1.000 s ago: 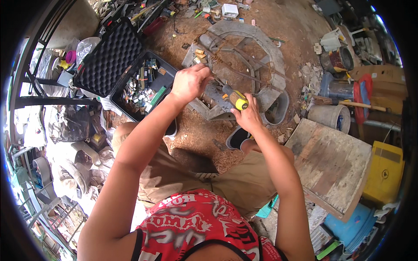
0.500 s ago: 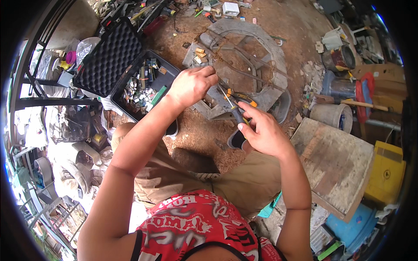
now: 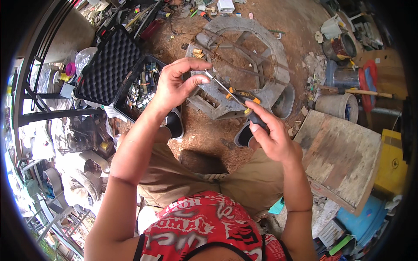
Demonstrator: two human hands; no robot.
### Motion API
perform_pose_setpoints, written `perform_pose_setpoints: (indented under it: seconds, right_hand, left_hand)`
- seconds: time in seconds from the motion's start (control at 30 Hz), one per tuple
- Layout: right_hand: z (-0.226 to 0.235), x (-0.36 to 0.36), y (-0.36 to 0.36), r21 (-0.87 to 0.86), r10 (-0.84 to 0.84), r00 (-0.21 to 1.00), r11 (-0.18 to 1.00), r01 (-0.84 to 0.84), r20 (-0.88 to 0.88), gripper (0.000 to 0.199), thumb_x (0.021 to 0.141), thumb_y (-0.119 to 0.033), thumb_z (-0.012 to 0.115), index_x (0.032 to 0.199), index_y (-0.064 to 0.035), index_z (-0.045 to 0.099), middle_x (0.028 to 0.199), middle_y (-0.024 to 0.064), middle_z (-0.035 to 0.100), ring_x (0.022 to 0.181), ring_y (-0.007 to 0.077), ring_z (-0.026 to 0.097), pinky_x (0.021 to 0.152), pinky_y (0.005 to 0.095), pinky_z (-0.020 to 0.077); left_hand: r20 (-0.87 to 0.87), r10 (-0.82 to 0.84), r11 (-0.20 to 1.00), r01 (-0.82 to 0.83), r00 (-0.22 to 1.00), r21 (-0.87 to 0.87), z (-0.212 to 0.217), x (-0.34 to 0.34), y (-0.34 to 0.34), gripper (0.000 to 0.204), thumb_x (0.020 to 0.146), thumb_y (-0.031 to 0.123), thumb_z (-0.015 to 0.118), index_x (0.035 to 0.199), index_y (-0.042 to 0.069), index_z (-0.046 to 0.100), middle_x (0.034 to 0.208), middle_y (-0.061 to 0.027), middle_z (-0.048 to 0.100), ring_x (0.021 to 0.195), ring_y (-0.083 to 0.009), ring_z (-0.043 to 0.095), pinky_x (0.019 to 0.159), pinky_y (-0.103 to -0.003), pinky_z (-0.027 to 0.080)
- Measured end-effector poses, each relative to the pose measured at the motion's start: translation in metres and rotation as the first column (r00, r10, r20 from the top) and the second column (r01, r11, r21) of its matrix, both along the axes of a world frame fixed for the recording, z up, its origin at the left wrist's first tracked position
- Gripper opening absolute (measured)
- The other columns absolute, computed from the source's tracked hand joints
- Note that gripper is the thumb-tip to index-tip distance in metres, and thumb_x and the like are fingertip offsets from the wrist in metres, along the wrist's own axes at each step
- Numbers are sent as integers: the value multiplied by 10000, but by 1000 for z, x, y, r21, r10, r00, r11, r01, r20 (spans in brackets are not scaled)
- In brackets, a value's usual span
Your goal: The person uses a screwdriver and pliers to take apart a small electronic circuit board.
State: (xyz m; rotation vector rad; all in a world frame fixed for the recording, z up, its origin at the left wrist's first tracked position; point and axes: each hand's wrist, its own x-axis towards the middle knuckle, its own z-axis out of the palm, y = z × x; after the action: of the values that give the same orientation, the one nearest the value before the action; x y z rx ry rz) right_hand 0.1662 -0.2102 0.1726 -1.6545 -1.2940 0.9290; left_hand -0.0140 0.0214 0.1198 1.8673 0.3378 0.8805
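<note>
A red patterned shirt [image 3: 209,222] came closest, with brown shorts [image 3: 167,174] just past it, both on the near side of the grey ring-shaped metal frame [image 3: 278,48]. To the right of the frame on that side sat a worn wooden board [image 3: 339,152]. Both hands were raised above the frame's near part. The right hand [image 3: 274,137] gripped the dark handle of a screwdriver [image 3: 231,95], its shaft slanting over the frame's near left part. The left hand [image 3: 178,82] had its thumb and index finger bent toward each other at the screwdriver's tip; anything between them was too small to make out, so I could not tell whether they gripped it. An orange-and-black tool [image 3: 248,97] lay at the frame's near part. Left of the frame stood an open black case [image 3: 111,65] with a foam-lined lid; beyond the frame was a white box [image 3: 226,6].
</note>
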Motion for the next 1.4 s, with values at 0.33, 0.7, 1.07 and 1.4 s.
perform_pose_setpoints:
  seconds: [0.33, 0.7, 1.07, 1.4]
  right_hand:
    - [7, 0, 6, 17, -31, 995, 999, 30, 99, 322, 951, -110, 594, 1265, -37, 602, 894, 159, 661, 720, 267, 629, 695, 337, 503]
    - [-8, -18, 0, 204, -136, 973, 974, 97, 187, 336, 945, -74, 584, 1273, -5, 597, 802, 150, 610, 642, 256, 587, 627, 338, 483]
    - [-4, -10, 3, 132, -97, 978, 988, 73, 185, 344, 942, -84, 595, 1280, -21, 599, 822, 151, 629, 648, 232, 590, 636, 332, 484]
    - [24, 7, 14, 95, -56, 948, 995, 27, 314, 327, 938, -109, 601, 1257, -41, 617, 946, 189, 681, 728, 289, 654, 677, 350, 519]
  left_hand:
    - [43, -2, 1000, 1, 999, 12, -5, 1, -6, 127, 818, 20, 753, 913, -22, 679, 969, -125, 706, 921, -214, 686, 812, -311, 550]
    - [97, 146, 987, -152, 985, 56, -13, 10, -21, 137, 801, -23, 761, 908, -27, 676, 931, -125, 712, 900, -205, 697, 824, -322, 554]
    - [83, 184, 974, -193, 980, 119, -5, 10, -21, 130, 802, -16, 761, 914, -19, 695, 991, -144, 712, 936, -211, 692, 836, -312, 544]
    - [380, -31, 705, 290, 924, -647, -19, 21, -35, 389, 876, 54, 706, 1256, 59, 623, 1260, -133, 637, 1067, -180, 644, 949, -322, 514]
